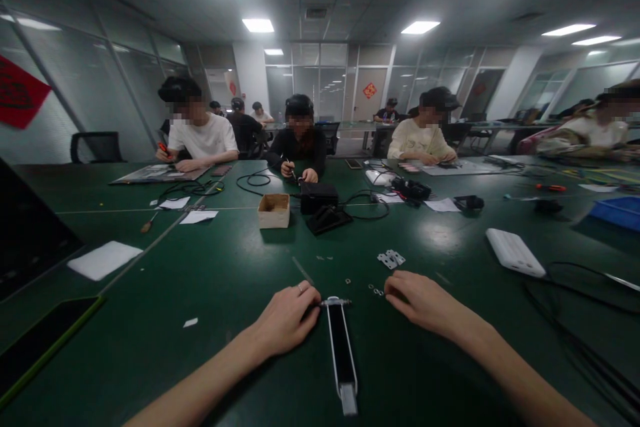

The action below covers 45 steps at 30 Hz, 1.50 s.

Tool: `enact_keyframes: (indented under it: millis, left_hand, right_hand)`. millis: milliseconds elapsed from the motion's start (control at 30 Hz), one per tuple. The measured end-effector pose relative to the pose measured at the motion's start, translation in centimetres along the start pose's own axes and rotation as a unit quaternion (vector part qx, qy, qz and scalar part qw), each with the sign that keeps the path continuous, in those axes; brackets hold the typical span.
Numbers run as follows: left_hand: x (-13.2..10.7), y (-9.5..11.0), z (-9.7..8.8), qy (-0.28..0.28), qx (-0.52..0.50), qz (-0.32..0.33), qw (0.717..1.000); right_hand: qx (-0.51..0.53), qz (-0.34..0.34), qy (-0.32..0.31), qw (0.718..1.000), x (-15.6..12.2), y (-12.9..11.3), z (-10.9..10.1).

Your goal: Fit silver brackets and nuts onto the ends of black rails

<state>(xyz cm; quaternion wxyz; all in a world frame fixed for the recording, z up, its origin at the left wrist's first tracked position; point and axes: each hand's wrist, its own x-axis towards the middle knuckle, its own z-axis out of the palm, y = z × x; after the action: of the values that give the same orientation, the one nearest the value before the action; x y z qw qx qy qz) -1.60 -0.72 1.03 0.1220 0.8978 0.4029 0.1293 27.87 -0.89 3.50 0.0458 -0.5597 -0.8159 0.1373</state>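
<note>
A long narrow black part with a silver rim (342,347) lies on the green table (215,280), pointing away from me. My left hand (287,315) is curled against its far left corner, fingers closed on a thin tool or pin I cannot make out. My right hand (419,298) rests to the right, fingers bent together beside tiny metal rings and screws (376,290). A small white hinge-like plate (391,258) lies just beyond.
A cardboard box (274,210), a black device with cables (320,203) and a white power bank (515,252) sit further out. A dark tablet (45,340) lies at left. Several people work across the table. Black cables (575,327) run at right.
</note>
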Motion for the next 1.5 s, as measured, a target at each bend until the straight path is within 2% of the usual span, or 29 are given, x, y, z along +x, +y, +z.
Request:
enact_keyframes:
  millis: [367, 567, 767, 1067, 1167, 1267, 1333, 1400, 1500]
  left_hand:
    - [0.0, -0.3, 0.4, 0.006, 0.013, 0.006, 1.000]
    - [0.0, -0.3, 0.4, 0.006, 0.005, 0.006, 1.000]
    - [-0.1, -0.3, 0.4, 0.008, 0.002, 0.009, 1.000]
    - [-0.1, 0.0, 0.3, 0.016, 0.001, -0.009, 1.000]
    - [-0.2, 0.1, 0.1, 0.052, -0.018, -0.033, 0.998]
    - [-0.4, 0.4, 0.1, 0.113, -0.049, -0.050, 0.991]
    - [-0.6, 1.1, 0.3, 0.157, -0.075, -0.047, 0.984]
    - [-1.0, 2.1, 0.8, 0.185, -0.107, -0.028, 0.977]
    - [-1.6, 3.5, 1.5, 0.153, -0.125, 0.079, 0.977]
  right_hand:
    - [0.015, 0.060, -0.024, 0.998, 0.3, -1.1, -0.1]
    - [0.096, 0.067, -0.023, 0.993, 0.7, -0.6, 0.4]
    - [0.134, 0.071, -0.035, 0.988, 0.5, -0.4, 0.5]
    - [0.062, 0.046, -0.020, 0.997, 0.0, -1.6, -0.1]
    - [0.024, 0.000, 0.042, 0.999, 0.1, -1.7, 0.3]
    - [0.033, -0.111, 0.119, 0.986, 0.2, -2.3, 1.5]
    - [0.046, -0.225, 0.181, 0.956, 0.0, -3.4, 2.3]
    - [0.057, -0.335, 0.246, 0.908, -0.3, -5.0, 2.9]
    - [0.077, -0.426, 0.298, 0.851, -0.9, -7.3, 3.4]
